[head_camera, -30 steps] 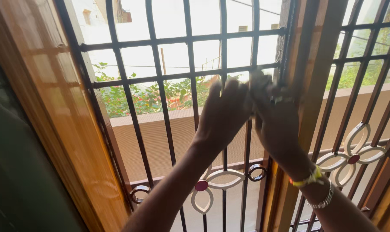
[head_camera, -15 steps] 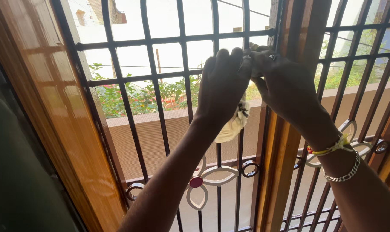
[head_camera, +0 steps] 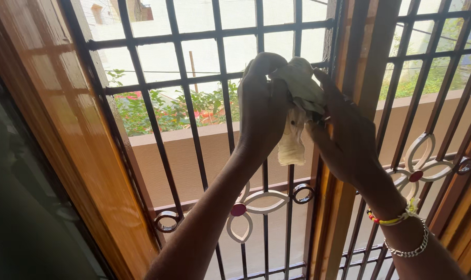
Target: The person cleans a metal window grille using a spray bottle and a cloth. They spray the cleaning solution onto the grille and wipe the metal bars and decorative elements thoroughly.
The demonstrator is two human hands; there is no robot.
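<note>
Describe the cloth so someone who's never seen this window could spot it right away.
Find the window grille of dark bars. In front of it, near the wooden post, the left hand and right hand meet. The cloth is bunched between them, the only soft, cream-white thing there.

Bare forearms — the right wrist wears a beaded thread band (head_camera: 393, 218) and a silver chain bracelet (head_camera: 409, 250).

Strong daylight pours in from beyond the window grille (head_camera: 194, 83), blowing the far sky out to near white. Backlit, the left hand (head_camera: 261, 109) and right hand (head_camera: 344, 140) read dark. The wooden frame (head_camera: 53, 119) on the left carries soft glare; the near left corner sinks into shadow. Focus is fairly sharp.
</note>
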